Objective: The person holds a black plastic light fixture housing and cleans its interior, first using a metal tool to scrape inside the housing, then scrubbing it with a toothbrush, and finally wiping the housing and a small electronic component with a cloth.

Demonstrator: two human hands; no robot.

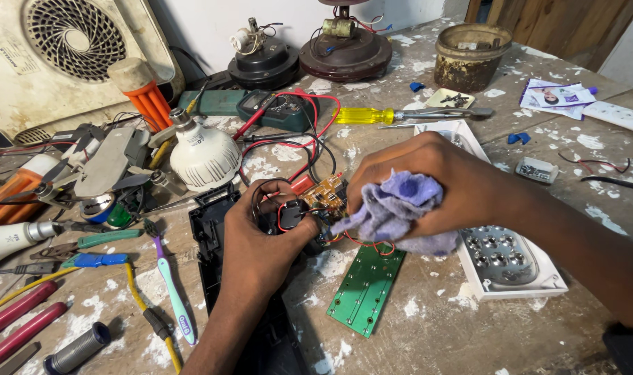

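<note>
Here, the right hand (441, 184) has its fingers curled tight around a crumpled lilac cloth (393, 208), pressing it against a small orange circuit board (325, 198). The left hand (261, 239) clasps a black component (289, 214) wired in red to that board, thumb on top and fingers wrapped beneath; what those lower fingers touch is hidden. The board's right edge is covered by the cloth. Under both hands lies a long black plastic casing (209, 236), its lower end cut off by the frame, and just beside it a green circuit board (366, 286) lies flat on the paint-flecked workbench (434, 333). A white LED reflector tray (511, 267) sits partly behind the right wrist. Further out: a white bulb (204, 156), a multimeter (278, 109) with red and black leads, a yellow-handled screwdriver (365, 115), a toothbrush (170, 285) and a rusty tin (471, 55).
</note>
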